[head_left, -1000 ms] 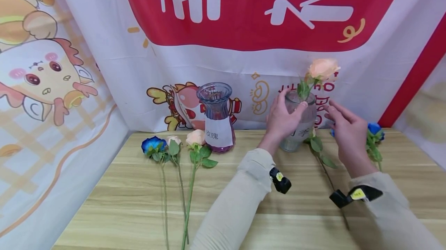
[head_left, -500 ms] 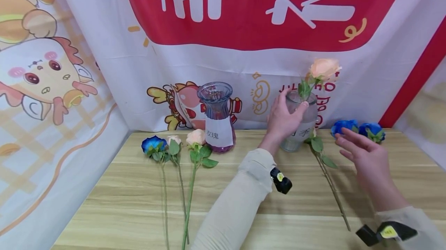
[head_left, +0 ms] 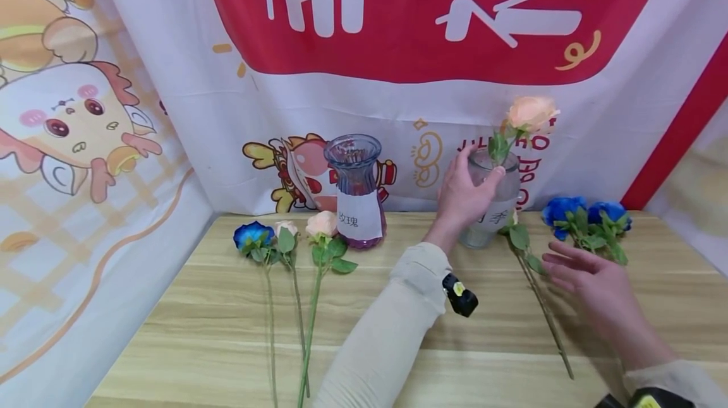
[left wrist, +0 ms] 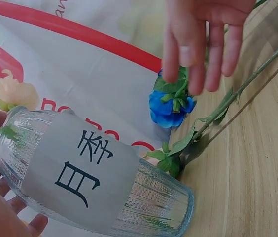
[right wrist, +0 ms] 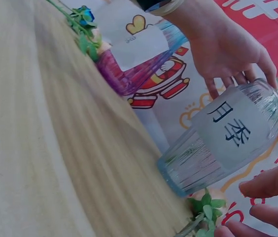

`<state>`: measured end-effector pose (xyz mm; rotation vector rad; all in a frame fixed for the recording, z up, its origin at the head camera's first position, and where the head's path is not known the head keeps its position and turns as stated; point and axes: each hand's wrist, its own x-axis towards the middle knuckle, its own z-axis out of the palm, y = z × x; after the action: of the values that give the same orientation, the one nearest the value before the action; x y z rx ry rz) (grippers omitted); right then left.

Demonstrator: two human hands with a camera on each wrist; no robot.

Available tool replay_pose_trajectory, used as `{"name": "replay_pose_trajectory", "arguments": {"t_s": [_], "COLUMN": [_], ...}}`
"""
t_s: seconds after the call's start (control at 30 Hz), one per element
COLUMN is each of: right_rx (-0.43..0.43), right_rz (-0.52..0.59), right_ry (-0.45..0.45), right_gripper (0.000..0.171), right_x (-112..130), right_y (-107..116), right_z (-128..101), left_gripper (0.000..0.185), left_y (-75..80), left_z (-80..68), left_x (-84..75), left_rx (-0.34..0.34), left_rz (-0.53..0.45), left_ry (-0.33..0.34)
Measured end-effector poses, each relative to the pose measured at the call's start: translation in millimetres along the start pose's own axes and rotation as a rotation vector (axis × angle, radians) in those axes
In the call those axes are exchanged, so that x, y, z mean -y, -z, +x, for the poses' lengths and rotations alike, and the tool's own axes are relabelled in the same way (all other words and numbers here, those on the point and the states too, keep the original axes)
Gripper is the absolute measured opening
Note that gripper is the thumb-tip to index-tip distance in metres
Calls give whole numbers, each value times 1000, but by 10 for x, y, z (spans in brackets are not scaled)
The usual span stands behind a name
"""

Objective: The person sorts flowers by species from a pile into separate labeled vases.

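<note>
A clear ribbed glass vase [head_left: 490,203] with a white paper label is gripped near its neck by the left hand [head_left: 463,196], fingers and thumb curled round it, at the back of the wooden desk [head_left: 216,326]. A peach rose [head_left: 530,112] stands in the vase, its bloom above the rim. The right hand [head_left: 591,278] is held flat with fingers relaxed and spread, gripping nothing, just above a rose stem [head_left: 543,310] lying on the desk to the right of the vase. Two blue roses [head_left: 586,215] lie just beyond the right hand. A purple vase [head_left: 355,193] and three more roses [head_left: 284,237] are seen well apart to the left.
</note>
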<state>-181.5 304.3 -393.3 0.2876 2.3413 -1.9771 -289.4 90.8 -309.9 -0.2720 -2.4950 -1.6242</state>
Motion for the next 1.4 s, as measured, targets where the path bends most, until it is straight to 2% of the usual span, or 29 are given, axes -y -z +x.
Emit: {"name": "replay_pose_trajectory", "arguments": {"t_s": [0.1,0.17,0.4,0.8,0.97,1.07,1.17,1.23,1.4], "right_rx": [19,22,-3,11,49,93,140,165,224], "right_rz": [40,53,15,22,128,218,324,386,495], "right_ry": [-6,-15,-110,-164,-174,-197,-216,-224,-186], "right_gripper": [55,52,78,83,81,68,40,30,33], "right_x": [-56,-79,-103,-106,-120,-119,-107,-89,-52], "right_y": [-4,-22,-62,-74,-63,-45,-31,-26,-5], "right_z": [0,6,46,65,61,68,87,95,87], "left_gripper": [67,67,67,68,68,68,68,68,68], "left_y": [2,5,-5,-5,-4,-4,-4,-4,0], "left_z": [1,1,11,-1,-5,-4,-3,-3,-4], "left_x": [-3,-1,2,-11,-16,-16,-11,-9,-8], "left_rx": [-1,-4,-5,-9,-7,-7,-8,-9,-4], "left_rz": [-8,-10,-8,-1,-1,-2,-6,-7,-6], "left_ry": [-2,-2,-3,-2,-1,0,-2,-5,-10]}}
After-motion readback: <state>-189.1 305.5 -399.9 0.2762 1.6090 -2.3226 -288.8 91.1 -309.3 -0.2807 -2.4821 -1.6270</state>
